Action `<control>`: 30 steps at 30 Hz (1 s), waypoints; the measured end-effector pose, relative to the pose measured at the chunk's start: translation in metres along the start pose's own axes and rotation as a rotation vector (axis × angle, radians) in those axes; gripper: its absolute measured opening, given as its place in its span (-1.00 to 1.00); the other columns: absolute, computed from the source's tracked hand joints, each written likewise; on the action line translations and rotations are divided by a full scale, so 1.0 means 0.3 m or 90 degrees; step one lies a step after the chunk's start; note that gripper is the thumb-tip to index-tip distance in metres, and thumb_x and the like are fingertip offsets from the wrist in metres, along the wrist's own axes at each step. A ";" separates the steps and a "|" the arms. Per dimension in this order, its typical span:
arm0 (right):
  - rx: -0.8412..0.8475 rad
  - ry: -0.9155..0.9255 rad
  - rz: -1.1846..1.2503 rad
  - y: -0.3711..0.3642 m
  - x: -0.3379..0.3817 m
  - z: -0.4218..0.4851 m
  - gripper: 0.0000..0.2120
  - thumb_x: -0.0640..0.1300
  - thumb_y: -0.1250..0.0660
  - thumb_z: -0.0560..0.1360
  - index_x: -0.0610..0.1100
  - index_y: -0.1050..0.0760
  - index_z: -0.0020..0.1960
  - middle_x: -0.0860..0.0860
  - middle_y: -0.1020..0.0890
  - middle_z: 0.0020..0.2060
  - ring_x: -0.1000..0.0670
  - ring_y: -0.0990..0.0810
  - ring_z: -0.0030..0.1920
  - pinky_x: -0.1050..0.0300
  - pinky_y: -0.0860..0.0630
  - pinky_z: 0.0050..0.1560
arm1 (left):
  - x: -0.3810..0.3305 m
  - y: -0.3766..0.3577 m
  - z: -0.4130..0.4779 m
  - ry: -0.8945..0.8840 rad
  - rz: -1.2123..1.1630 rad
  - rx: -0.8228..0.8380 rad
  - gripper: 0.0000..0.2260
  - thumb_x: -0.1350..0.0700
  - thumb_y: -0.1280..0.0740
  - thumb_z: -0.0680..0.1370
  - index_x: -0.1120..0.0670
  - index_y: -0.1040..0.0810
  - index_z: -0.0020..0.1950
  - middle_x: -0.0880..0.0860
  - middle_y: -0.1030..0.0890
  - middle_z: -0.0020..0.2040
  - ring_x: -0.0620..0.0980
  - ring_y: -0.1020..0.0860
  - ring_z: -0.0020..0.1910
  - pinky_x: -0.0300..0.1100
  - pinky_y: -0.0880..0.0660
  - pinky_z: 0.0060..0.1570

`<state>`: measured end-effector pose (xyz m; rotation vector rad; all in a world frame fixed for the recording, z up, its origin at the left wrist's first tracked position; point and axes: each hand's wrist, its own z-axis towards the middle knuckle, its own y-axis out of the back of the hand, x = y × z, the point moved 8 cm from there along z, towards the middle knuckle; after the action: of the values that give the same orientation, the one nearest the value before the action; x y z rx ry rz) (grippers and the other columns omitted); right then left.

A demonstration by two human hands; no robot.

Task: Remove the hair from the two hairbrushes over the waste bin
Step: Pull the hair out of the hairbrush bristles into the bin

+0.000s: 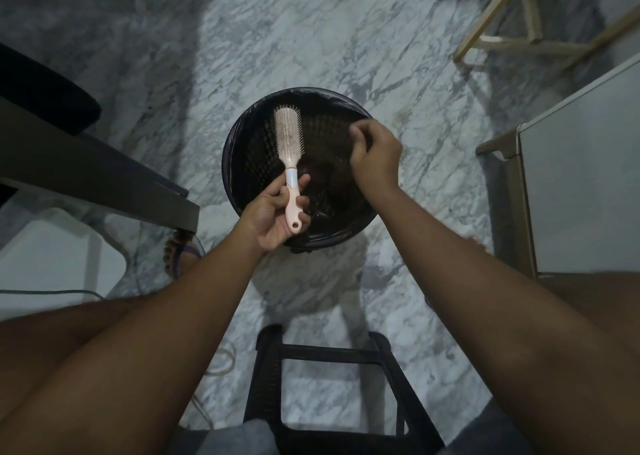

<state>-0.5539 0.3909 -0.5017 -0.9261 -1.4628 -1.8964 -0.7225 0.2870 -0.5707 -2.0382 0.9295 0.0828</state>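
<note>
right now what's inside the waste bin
A black liner lines the waste bin, its lattice wall showing, with a dark clump at the bottom, likely hair. The hairbrush, left hand and right hand hide parts of it.

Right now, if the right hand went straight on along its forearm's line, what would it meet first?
Probably the far rim of the waste bin, passing right of the hairbrush; the right hand may be high enough to clear it.
</note>
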 end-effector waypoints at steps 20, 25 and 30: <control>0.341 0.011 -0.295 -0.205 0.137 0.013 -0.75 -0.03 -0.43 0.49 -0.22 -0.65 -0.01 -0.15 -0.66 -0.09 -0.11 -0.67 -0.13 0.01 -0.63 -0.05 | 0.071 0.003 0.019 0.052 0.108 -0.016 -0.56 0.29 -0.04 0.67 -0.02 -0.40 0.48 0.08 -0.55 0.20 -0.03 -0.44 -0.24 -0.15 -0.41 -0.34; 0.341 0.007 -0.299 -0.225 0.137 -0.003 -0.77 -0.10 -0.34 0.58 -0.27 -0.64 -0.03 -0.16 -0.68 -0.14 -0.07 -0.64 -0.19 0.10 -0.55 -0.15 | 0.071 -0.010 0.020 0.050 0.064 -0.013 -0.58 0.29 -0.05 0.67 0.02 -0.39 0.48 0.09 -0.56 0.17 -0.04 -0.46 -0.24 -0.16 -0.41 -0.33; 0.222 -0.053 -0.049 -0.163 0.135 0.027 -0.78 -0.13 -0.34 0.57 -0.26 -0.62 -0.15 -0.02 -0.64 -0.30 0.09 -0.57 -0.33 0.34 -0.47 -0.28 | 0.074 0.018 0.006 0.039 0.020 -0.030 -0.61 0.27 -0.05 0.67 0.11 -0.33 0.51 0.08 -0.56 0.11 -0.07 -0.46 -0.27 -0.21 -0.42 -0.37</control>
<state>-0.6148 0.4098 -0.4965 -0.8000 -1.8294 -1.5981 -0.7095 0.2734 -0.5839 -2.0796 1.0063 0.0600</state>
